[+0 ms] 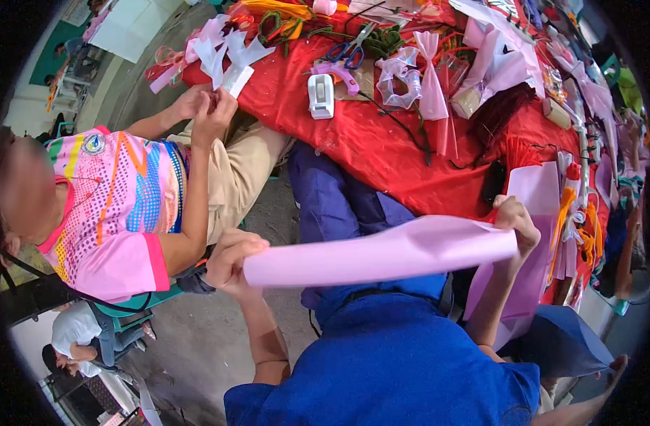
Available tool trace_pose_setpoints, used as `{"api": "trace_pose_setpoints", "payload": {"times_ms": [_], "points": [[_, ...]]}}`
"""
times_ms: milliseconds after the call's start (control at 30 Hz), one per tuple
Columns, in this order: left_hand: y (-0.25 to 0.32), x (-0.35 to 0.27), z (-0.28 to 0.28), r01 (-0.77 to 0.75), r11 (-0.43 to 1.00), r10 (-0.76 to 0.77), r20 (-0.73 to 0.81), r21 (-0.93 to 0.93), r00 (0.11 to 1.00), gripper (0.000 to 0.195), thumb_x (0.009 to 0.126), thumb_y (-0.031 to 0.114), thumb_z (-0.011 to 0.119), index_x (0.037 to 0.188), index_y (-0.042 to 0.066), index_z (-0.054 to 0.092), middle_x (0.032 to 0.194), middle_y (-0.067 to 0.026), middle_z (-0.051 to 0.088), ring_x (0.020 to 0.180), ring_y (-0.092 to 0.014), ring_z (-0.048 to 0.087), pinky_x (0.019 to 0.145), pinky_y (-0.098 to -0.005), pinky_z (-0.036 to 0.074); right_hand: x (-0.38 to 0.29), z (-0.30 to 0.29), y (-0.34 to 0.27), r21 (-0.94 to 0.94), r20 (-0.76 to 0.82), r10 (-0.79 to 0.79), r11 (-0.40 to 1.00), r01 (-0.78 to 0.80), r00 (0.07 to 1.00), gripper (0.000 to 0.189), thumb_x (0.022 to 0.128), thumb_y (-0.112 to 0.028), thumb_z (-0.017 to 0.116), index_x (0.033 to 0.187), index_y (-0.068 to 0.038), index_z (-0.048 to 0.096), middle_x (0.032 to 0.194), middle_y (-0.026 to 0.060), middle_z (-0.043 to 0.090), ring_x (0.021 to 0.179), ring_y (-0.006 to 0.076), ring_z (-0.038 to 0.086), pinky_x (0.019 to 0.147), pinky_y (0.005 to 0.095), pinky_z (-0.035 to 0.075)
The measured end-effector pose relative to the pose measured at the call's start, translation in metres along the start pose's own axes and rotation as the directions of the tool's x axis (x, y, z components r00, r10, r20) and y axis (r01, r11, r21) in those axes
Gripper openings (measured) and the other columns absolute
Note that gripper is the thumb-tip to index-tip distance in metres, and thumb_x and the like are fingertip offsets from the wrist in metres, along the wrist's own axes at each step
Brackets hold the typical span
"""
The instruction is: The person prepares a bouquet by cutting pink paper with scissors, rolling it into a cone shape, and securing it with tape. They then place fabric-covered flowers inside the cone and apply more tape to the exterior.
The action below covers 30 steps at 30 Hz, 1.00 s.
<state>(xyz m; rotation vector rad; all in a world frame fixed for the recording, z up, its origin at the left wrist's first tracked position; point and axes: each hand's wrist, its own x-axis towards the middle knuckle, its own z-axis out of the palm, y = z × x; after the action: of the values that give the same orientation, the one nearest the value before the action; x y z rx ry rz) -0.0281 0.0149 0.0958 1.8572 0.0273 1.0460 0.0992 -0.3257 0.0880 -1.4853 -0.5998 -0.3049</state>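
Observation:
A folded strip of pink wrapping material (378, 253) is stretched between my two hands, above my lap. My left hand (234, 261) grips its left end, and my right hand (516, 223) pinches the upper corner of its right end. The strip bulges and creases towards the right. Beyond my right hand, a larger pink sheet (535, 234) hangs over the table's edge. On the red-covered table (351, 149) in front of me are a white tape dispenser (321, 96), blue-handled scissors (351, 48) and a pink bow (433, 80).
At my left a seated person (123, 186) handles pale ribbon pieces (234, 53). Green craft stems (383, 42), a sheer ribbon loop (399, 80) and a dark red fibre bundle (500, 117) lie on the table. Another person's arm (591, 399) shows at lower right.

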Motion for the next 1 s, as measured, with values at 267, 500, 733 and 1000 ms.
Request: {"api": "trace_pose_setpoints", "payload": {"times_ms": [267, 500, 733, 1000], "points": [[-0.011, -0.007, -0.011, 0.104, 0.985, -0.098, -0.05, 0.137, 0.994, 0.004, 0.068, 0.0, 0.06, 0.072, 0.001, 0.06, 0.066, -0.008, 0.061, 0.063, -0.018, 0.054, 0.058, -0.0259, 0.043, 0.006, 0.012, 0.0, -0.236, 0.057, -0.061, 0.969, 0.073, 0.996, 0.003, 0.066, -0.002, 0.06, 0.067, 0.0, 0.059, 0.064, 0.0053, 0.056, 0.062, 0.0171, 0.051, 0.078, 0.0413, 0.041], [-0.009, -0.004, -0.011, -0.041, 0.995, 0.034, 0.076, 0.088, 0.997, 0.008, 0.07, 0.0, 0.062, 0.076, 0.002, 0.058, 0.064, -0.0057, 0.057, 0.061, -0.018, 0.052, 0.056, -0.0298, 0.048, 0.011, 0.011, -0.001, -0.176, 0.041, -0.108, 0.978, 0.114, 0.993, 0.009, 0.064, -0.006, 0.063, 0.067, 0.0, 0.057, 0.064, 0.0068, 0.057, 0.069, 0.0211, 0.054, 0.083, 0.044, 0.04], [-0.008, 0.002, -0.01, -0.055, 0.968, 0.033, 0.094, 0.243, 0.995, 0.005, 0.071, -0.001, 0.059, 0.074, 0.002, 0.057, 0.065, -0.007, 0.059, 0.059, -0.019, 0.057, 0.061, -0.0319, 0.044, 0.008, 0.011, 0.001, -0.191, 0.017, -0.053, 0.98, 0.056, 0.998, 0.008, 0.065, -0.004, 0.061, 0.067, 0.0, 0.055, 0.067, 0.0081, 0.059, 0.075, 0.0234, 0.055, 0.092, 0.0483, 0.037], [-0.007, -0.002, -0.002, -0.044, 0.968, 0.013, 0.127, 0.249, 0.992, 0.006, 0.068, 0.0, 0.062, 0.07, 0.003, 0.058, 0.065, -0.0062, 0.06, 0.065, -0.018, 0.054, 0.061, -0.0292, 0.043, 0.007, 0.008, 0.004, -0.275, -0.044, -0.074, 0.96, 0.059, 0.996, 0.006, 0.07, -0.006, 0.056, 0.067, -0.002, 0.052, 0.065, 0.0069, 0.056, 0.074, 0.0226, 0.053, 0.092, 0.0492, 0.037]]}}
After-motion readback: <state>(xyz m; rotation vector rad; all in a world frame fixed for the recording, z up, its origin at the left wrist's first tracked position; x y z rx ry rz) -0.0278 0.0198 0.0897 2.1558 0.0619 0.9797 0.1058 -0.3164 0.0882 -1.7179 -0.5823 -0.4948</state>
